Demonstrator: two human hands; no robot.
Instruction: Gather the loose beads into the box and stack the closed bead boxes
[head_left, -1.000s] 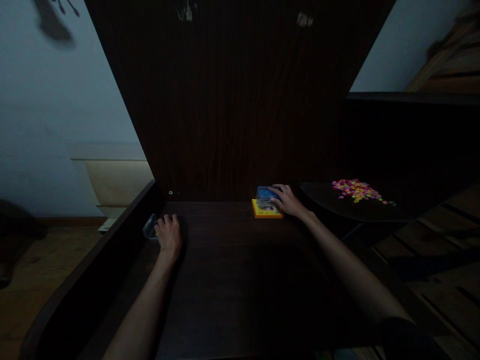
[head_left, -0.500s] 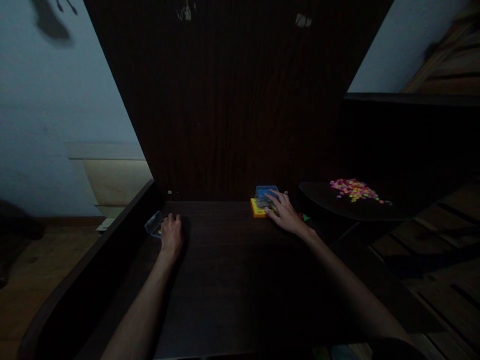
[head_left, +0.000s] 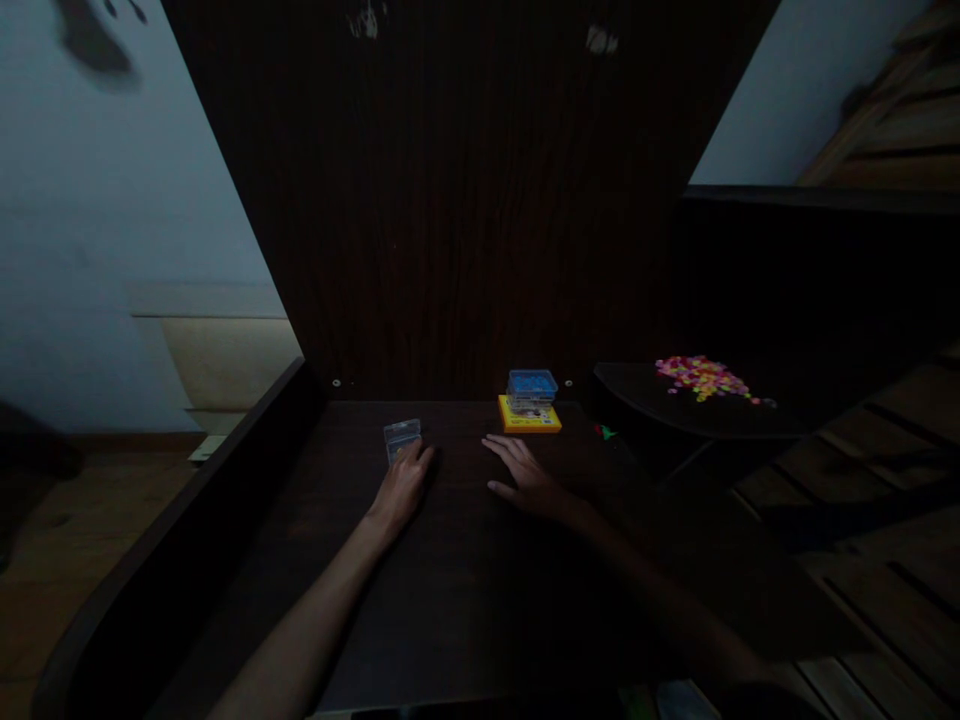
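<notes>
My left hand [head_left: 402, 487] is closed on the near side of a small clear plastic box [head_left: 403, 431], whose lid stands raised at the back. My fingers hide much of the inside of this box. Over the dark tabletop to the right is my right hand [head_left: 526, 480], fingers apart and nothing in them. Just beyond it, a clear box with blue contents [head_left: 532, 384] tops a stack of clear boxes, which rests on a flat yellow box [head_left: 546, 422].
Many small coloured pieces [head_left: 703, 378] lie heaped on a curved side shelf [head_left: 637, 395] at the right. A small green and red item [head_left: 606, 432] is by the table's right edge. A raised side board [head_left: 180, 530] borders the left, and a tall dark panel [head_left: 450, 220] stands behind.
My left hand has moved right along the tabletop, bringing the small clear box with it. My right hand has left the stack of boxes and come nearer and to the left.
</notes>
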